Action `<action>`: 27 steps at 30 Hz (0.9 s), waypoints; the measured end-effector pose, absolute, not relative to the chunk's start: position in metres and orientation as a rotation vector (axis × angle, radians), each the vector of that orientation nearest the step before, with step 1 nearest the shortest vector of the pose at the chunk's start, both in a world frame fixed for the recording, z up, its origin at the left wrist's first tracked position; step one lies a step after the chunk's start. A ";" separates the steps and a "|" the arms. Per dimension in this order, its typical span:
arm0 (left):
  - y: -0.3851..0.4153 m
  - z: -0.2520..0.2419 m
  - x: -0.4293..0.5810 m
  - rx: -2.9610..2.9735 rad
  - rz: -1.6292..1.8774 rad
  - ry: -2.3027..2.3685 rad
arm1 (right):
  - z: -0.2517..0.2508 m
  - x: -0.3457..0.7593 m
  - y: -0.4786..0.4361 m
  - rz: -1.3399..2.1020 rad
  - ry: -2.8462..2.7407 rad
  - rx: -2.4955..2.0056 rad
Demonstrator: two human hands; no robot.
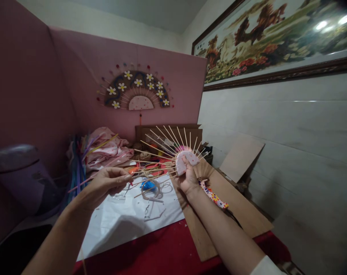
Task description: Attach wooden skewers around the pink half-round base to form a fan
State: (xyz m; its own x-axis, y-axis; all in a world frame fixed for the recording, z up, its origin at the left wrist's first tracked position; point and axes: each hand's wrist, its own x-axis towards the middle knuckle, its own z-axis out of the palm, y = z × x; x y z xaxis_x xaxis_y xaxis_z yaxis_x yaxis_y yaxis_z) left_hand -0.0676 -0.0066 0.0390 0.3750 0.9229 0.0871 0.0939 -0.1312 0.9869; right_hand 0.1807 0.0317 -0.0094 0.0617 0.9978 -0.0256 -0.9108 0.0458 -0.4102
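Note:
My right hand (pixel 187 176) is closed on a small pink half-round base (pixel 185 160) held up above the table, with several thin wooden sticks (pixel 159 147) fanning out from it to the left and upward. My left hand (pixel 109 182) is pinched on a thin pink strip (pixel 84 182) that runs down to the left, and its fingertips sit near the lowest sticks of the fan.
A white sheet (pixel 124 217) on the red table (pixel 162 252) holds a blue object (pixel 148 185) and cord loops. A wooden board (pixel 233 206) lies at the right. A finished flowered fan (pixel 137 91) hangs on the pink partition. Pink cloth (pixel 106 151) and coloured strips (pixel 76 160) are piled at the left.

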 end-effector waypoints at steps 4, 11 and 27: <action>-0.006 0.041 -0.070 1.509 0.992 0.929 | -0.011 0.182 0.035 1.454 -0.299 -0.390; -0.002 0.033 -0.068 1.623 0.756 0.974 | -0.012 0.188 0.039 1.437 -0.285 -0.370; 0.009 -0.010 -0.037 1.749 0.534 1.088 | -0.012 0.186 0.038 1.459 -0.276 -0.341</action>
State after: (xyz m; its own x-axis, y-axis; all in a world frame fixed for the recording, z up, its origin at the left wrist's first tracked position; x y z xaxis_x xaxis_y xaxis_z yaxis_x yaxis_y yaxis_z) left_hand -0.0375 0.0089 -0.0101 0.5041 0.8554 -0.1189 0.4292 -0.1287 0.8940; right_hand 0.1863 0.0381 -0.0122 0.0950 0.9952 -0.0237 -0.9180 0.0784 -0.3888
